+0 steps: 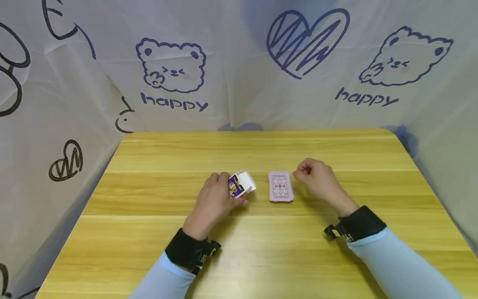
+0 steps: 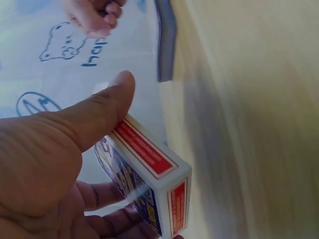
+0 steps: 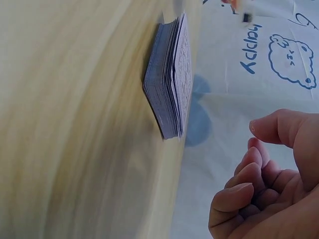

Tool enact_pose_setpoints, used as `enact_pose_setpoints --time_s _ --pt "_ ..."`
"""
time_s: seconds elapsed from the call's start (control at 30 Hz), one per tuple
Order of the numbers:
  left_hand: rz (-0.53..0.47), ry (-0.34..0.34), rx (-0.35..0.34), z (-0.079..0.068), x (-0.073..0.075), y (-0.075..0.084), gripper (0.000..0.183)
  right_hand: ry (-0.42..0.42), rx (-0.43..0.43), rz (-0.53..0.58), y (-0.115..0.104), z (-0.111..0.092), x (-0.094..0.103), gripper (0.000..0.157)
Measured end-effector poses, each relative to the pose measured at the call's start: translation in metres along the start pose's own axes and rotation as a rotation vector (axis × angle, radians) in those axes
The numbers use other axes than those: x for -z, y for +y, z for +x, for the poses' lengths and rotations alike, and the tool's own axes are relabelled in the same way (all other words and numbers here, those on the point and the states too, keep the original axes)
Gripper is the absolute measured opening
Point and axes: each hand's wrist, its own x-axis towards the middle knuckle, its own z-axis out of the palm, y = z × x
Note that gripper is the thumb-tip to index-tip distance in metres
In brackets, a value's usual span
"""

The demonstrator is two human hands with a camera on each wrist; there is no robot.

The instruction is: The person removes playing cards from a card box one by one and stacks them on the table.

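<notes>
My left hand grips a small card box between thumb and fingers. The box has a dark printed face, and its white flap stands up at the right end. In the left wrist view the thumb lies along one narrow red-and-white side of the card box, with fingers behind it. Just right of the box, a deck of playing cards lies face down in a slightly uneven stack. My right hand hovers beside the deck, apart from it. Its fingers are loosely curled and hold nothing.
The wooden table has rounded far corners. A pale cloth with drawn bears, hearts and writing hangs behind the table and at its sides. Black bands with small cameras sit on both wrists.
</notes>
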Motion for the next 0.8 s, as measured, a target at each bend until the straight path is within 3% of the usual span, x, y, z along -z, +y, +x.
enact_pose_setpoints --time_s 0.2,0.47,0.57,0.8 --pt "0.11 -0.038 0.07 0.01 -0.014 -0.001 0.089 -0.021 0.005 0.007 0.002 -0.005 -0.002 0.018" --pt "0.271 -0.144 0.175 0.025 -0.026 0.012 0.105 -0.017 0.011 0.005 0.004 -0.008 -0.003 0.017" --pt "0.236 -0.188 0.193 0.026 -0.026 0.015 0.106 -0.022 0.012 0.014 0.004 -0.01 -0.003 0.017" --pt "0.03 -0.208 0.178 0.019 -0.013 0.011 0.098 -0.001 0.017 0.002 0.008 -0.013 0.002 0.017"
